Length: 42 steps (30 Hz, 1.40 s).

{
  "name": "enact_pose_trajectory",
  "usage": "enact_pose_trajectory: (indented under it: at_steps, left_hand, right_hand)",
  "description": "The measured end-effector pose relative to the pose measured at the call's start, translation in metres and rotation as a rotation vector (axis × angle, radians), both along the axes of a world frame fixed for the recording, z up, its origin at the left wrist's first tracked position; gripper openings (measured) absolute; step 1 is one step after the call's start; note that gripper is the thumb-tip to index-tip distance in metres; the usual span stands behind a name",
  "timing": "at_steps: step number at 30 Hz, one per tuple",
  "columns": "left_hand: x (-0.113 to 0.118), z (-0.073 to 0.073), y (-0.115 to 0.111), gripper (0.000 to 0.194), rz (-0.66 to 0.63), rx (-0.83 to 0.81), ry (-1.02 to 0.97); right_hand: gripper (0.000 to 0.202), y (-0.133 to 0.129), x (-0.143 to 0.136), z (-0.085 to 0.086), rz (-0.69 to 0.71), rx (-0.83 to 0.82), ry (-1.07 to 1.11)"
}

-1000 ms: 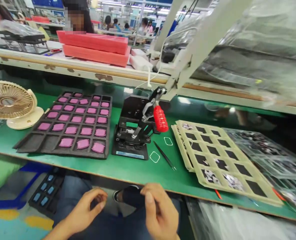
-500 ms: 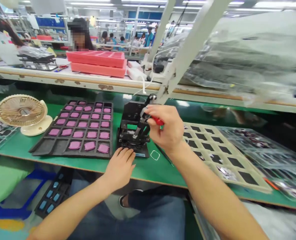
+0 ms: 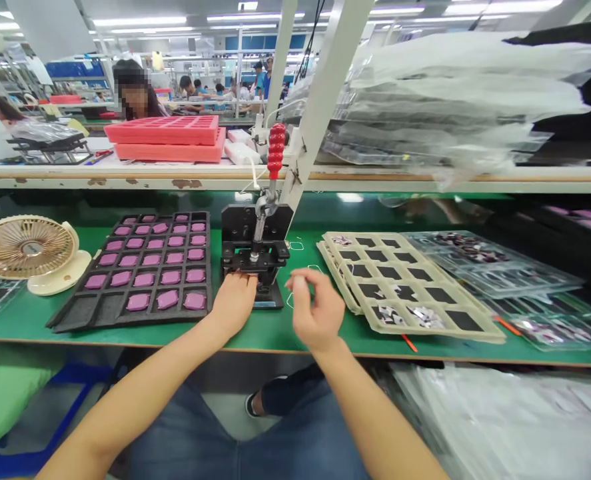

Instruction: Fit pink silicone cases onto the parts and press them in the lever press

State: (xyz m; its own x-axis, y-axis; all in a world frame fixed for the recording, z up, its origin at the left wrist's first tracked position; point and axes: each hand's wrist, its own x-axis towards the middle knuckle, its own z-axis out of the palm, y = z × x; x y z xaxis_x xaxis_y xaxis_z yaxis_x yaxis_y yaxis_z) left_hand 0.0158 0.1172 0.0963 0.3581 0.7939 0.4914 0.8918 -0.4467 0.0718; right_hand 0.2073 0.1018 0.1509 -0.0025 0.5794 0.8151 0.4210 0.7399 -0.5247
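Note:
A black toggle press stands on the green bench, its red-handled lever upright. My left hand reaches into the press's lower front, under the black upper plate. Its fingertips are hidden there, so I cannot tell whether they grip anything. To the right of the press, my right hand is raised over the bench, off the lever. Its fingers are loosely curled, the thumb apart from them, with nothing visible in them. A thin white loop lies partly behind this hand. More such loops lie farther back.
Left of the press is a black compartment tray of purple pieces, then a beige fan. At right lie cream trays with dark squares and small loose parts, and clear trays. A white slanted post rises behind the press.
My right hand has let go of the red lever handle and moved down toward me; the lever now stands upright. My left hand has moved from the press's front edge into it. The view has shifted.

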Motion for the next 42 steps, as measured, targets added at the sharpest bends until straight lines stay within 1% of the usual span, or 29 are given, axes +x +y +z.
enact_pose_trajectory:
  at_steps: [1, 2, 3, 4, 5, 7, 9, 11, 13, 14, 15, 16, 17, 18, 19, 21, 22, 24, 25, 26, 28, 30, 32, 34, 35, 38, 40, 41, 42]
  left_hand:
    - [0.001, 0.0, 0.005, 0.035, 0.001, -0.008, 0.015]
    - [0.003, 0.0, 0.009, 0.036, -0.001, -0.015, 0.021]
    - [0.003, 0.0, 0.012, 0.036, -0.003, -0.018, 0.018]
    - [0.004, -0.001, 0.014, 0.037, -0.008, -0.016, 0.008]
    - [0.004, -0.001, 0.014, 0.038, -0.015, -0.01, -0.008]
    - [0.006, -0.001, 0.007, 0.038, -0.027, 0.014, -0.054]
    - [0.005, 0.0, -0.009, 0.034, -0.039, 0.047, -0.106]
    - [0.0, 0.003, -0.034, 0.033, -0.064, 0.087, -0.152]
    - [-0.014, 0.007, -0.06, 0.035, -0.123, 0.093, -0.239]
    - [-0.025, 0.01, -0.07, 0.037, -0.15, 0.077, -0.308]
    - [-0.04, 0.015, -0.074, 0.038, -0.14, 0.051, -0.365]
    - [-0.058, 0.022, -0.072, 0.039, -0.085, 0.027, -0.404]
    - [-0.079, 0.03, -0.063, 0.039, 0.008, 0.011, -0.416]
    - [-0.101, 0.039, -0.047, 0.039, 0.14, -0.023, -0.398]
    - [-0.124, 0.049, -0.023, 0.04, 0.226, -0.049, -0.391]
    - [-0.164, 0.067, 0.04, 0.037, 0.309, -0.089, -0.371]
    - [-0.179, 0.074, 0.074, 0.036, 0.326, -0.115, -0.351]
    - [-0.197, 0.083, 0.138, 0.035, 0.324, -0.171, -0.307]
    - [-0.201, 0.084, 0.164, 0.035, 0.312, -0.196, -0.287]
    - [-0.203, 0.083, 0.185, 0.034, 0.293, -0.221, -0.268]
    - [-0.2, 0.075, 0.212, 0.036, 0.247, -0.279, -0.228]
    - [-0.196, 0.063, 0.224, 0.041, 0.213, -0.347, -0.184]
    - [-0.192, 0.051, 0.229, 0.044, 0.205, -0.405, -0.145]
    - [-0.192, 0.044, 0.23, 0.047, 0.22, -0.438, -0.122]
    - [-0.194, 0.043, 0.23, 0.047, 0.234, -0.449, -0.117]
    - [-0.208, 0.052, 0.22, 0.045, 0.277, -0.47, -0.12]
    - [-0.216, 0.065, 0.202, 0.043, 0.289, -0.443, -0.133]
    - [-0.215, 0.072, 0.19, 0.042, 0.286, -0.408, -0.143]
    - [-0.207, 0.078, 0.18, 0.042, 0.27, -0.362, -0.155]
  right_hand:
    - [0.019, -0.005, 0.005, -0.021, 0.021, -0.102, -0.03]
    - [0.02, -0.008, 0.009, -0.038, 0.052, -0.199, -0.069]
    - [0.022, -0.01, 0.012, -0.05, 0.085, -0.277, -0.107]
    - [0.024, -0.009, 0.016, -0.058, 0.112, -0.338, -0.133]
    - [0.026, -0.008, 0.019, -0.063, 0.134, -0.398, -0.148]
    - [0.036, -0.003, 0.025, -0.065, 0.145, -0.495, -0.137]
    - [0.045, 0.0, 0.03, -0.064, 0.139, -0.561, -0.098]
    - [0.051, 0.002, 0.034, -0.065, 0.149, -0.607, -0.066]
    - [0.055, 0.003, 0.037, -0.068, 0.158, -0.643, -0.059]
    - [0.057, 0.003, 0.039, -0.07, 0.157, -0.66, -0.067]
    - [0.058, 0.004, 0.039, -0.072, 0.153, -0.674, -0.081]
    - [0.06, 0.005, 0.04, -0.074, 0.152, -0.687, -0.101]
    - [0.061, 0.006, 0.04, -0.076, 0.153, -0.696, -0.122]
    - [0.063, 0.008, 0.04, -0.077, 0.156, -0.703, -0.138]
    - [0.064, 0.009, 0.039, -0.077, 0.16, -0.708, -0.151]
    - [0.066, 0.011, 0.039, -0.078, 0.158, -0.714, -0.169]
    - [0.067, 0.011, 0.039, -0.077, 0.15, -0.716, -0.175]
    - [0.068, 0.013, 0.04, -0.078, 0.126, -0.721, -0.189]
    - [0.069, 0.014, 0.041, -0.078, 0.111, -0.724, -0.194]
    - [0.07, 0.014, 0.042, -0.078, 0.098, -0.726, -0.198]
    - [0.072, 0.016, 0.044, -0.078, 0.07, -0.729, -0.2]
    - [0.072, 0.017, 0.046, -0.078, 0.045, -0.742, -0.198]
    - [0.072, 0.017, 0.048, -0.078, 0.028, -0.763, -0.198]
    - [0.073, 0.016, 0.048, -0.079, 0.024, -0.778, -0.198]
    - [0.073, 0.017, 0.047, -0.079, 0.03, -0.78, -0.197]
    - [0.071, 0.02, 0.045, -0.08, 0.081, -0.774, -0.185]
    - [0.068, 0.022, 0.042, -0.078, 0.11, -0.761, -0.159]
    - [0.065, 0.022, 0.04, -0.076, 0.12, -0.749, -0.136]
    - [0.062, 0.019, 0.037, -0.074, 0.136, -0.736, -0.102]
